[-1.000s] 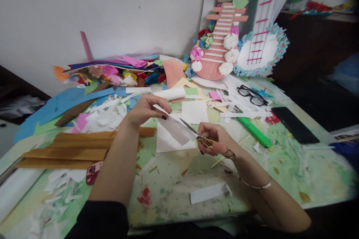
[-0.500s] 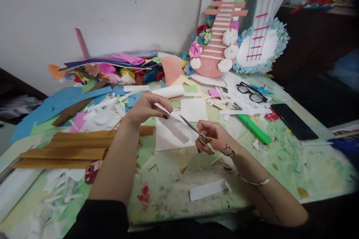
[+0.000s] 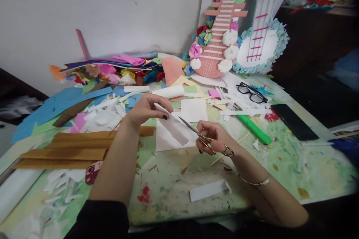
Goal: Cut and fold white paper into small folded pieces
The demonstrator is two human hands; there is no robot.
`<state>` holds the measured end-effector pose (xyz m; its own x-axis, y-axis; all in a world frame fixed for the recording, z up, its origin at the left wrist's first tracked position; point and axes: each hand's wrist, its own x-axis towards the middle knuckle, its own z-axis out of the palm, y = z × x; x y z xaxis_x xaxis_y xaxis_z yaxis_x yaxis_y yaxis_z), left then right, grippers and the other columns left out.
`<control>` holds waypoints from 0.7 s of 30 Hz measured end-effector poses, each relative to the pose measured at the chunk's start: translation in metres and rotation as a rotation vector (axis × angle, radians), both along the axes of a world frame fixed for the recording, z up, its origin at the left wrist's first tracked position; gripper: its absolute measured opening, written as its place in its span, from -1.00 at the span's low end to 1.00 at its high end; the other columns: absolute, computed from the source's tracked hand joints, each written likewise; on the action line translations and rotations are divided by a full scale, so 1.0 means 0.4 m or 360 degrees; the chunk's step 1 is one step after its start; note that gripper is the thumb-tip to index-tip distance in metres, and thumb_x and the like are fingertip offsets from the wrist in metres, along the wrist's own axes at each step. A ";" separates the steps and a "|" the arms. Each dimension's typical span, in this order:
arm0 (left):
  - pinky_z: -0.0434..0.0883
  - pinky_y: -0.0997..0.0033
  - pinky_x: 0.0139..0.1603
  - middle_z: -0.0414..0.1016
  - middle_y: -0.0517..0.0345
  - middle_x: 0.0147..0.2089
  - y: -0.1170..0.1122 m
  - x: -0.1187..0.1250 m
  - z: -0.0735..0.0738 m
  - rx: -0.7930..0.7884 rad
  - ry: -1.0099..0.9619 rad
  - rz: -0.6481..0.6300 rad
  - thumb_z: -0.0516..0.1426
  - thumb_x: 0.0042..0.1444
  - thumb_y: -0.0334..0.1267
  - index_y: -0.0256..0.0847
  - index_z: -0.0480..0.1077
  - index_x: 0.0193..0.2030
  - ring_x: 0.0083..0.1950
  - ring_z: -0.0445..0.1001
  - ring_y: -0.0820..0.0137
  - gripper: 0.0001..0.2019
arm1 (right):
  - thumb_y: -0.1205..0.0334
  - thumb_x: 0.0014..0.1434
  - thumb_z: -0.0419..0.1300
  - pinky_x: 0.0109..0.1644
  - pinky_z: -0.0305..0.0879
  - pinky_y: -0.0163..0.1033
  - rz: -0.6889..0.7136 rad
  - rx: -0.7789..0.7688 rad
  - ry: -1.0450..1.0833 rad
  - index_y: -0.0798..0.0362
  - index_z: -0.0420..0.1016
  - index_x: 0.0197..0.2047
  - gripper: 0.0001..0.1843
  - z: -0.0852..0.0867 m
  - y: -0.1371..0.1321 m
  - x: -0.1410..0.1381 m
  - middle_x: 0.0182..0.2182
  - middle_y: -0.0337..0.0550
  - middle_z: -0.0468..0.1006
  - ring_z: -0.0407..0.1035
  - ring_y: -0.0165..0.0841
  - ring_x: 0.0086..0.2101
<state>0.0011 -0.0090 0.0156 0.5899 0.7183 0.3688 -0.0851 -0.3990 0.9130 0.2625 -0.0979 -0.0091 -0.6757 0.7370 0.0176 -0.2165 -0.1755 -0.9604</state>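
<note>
My left hand [image 3: 149,109] pinches a folded strip of white paper [image 3: 177,126] between thumb and fingers, holding it tilted over the table. In my right hand [image 3: 212,136] is a pair of scissors [image 3: 206,140] with gold handles, my fingers through the loops. The blades point up and left along the paper's right edge; whether they have cut into it I cannot tell. Beneath lies a white paper sheet [image 3: 162,142], and a white square [image 3: 194,109] sits just behind. Nearer me, a loose bent white strip [image 3: 209,190] rests on the table.
Brown crepe paper [image 3: 70,151] and white scraps [image 3: 103,115] spread on the left. At right lie a green tube-like item [image 3: 254,129], a black phone [image 3: 294,121] and eyeglasses [image 3: 251,92]. Paper-decorated instrument models [image 3: 217,44] lean against the wall behind colored paper.
My left hand tilts the folded paper slightly, so more of its face shows. The scissors have shifted a very little; my right hand stays almost in place.
</note>
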 end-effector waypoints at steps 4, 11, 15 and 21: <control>0.49 0.50 -0.39 0.61 0.02 -0.32 -0.007 0.002 0.011 -0.0002 0.0172 -0.0074 0.40 -0.21 -0.20 -0.22 0.55 -0.14 -0.33 0.56 0.33 -0.59 | -0.29 -0.29 0.38 -0.66 -0.01 -0.46 -0.0015 0.0016 0.0021 0.09 0.22 -0.29 -0.28 0.001 -0.001 -0.002 -0.60 -0.24 0.48 0.14 -0.60 -0.69; 0.49 0.55 -0.44 0.61 -0.01 -0.38 -0.017 0.022 0.022 -0.0032 0.0309 -0.0090 0.39 -0.19 -0.29 -0.32 0.52 -0.12 -0.41 0.56 0.36 -0.58 | 0.00 -0.23 0.48 -0.57 0.07 -0.44 -0.0070 0.0045 -0.0019 0.10 0.24 -0.28 -0.39 -0.005 -0.002 -0.003 -0.60 -0.27 0.47 0.26 -0.52 -0.59; 0.47 0.59 -0.46 0.60 0.03 -0.40 -0.019 0.025 0.025 0.0052 0.0327 -0.0045 0.39 -0.19 -0.31 -0.31 0.54 -0.17 -0.43 0.56 0.39 -0.63 | -0.23 -0.30 0.42 -0.57 0.08 -0.42 -0.0029 0.0049 0.0055 0.09 0.24 -0.27 -0.29 -0.008 -0.002 -0.003 -0.58 -0.25 0.48 0.21 -0.55 -0.62; 0.47 0.62 -0.44 0.61 0.04 -0.38 -0.025 0.028 0.038 0.0071 0.0340 -0.0101 0.38 -0.18 -0.34 -0.29 0.55 -0.19 -0.39 0.57 0.40 -0.67 | -0.31 -0.27 0.35 -0.59 0.05 -0.43 0.0034 0.0070 0.0035 0.10 0.23 -0.28 -0.28 -0.005 -0.004 -0.005 -0.56 -0.22 0.49 0.19 -0.58 -0.65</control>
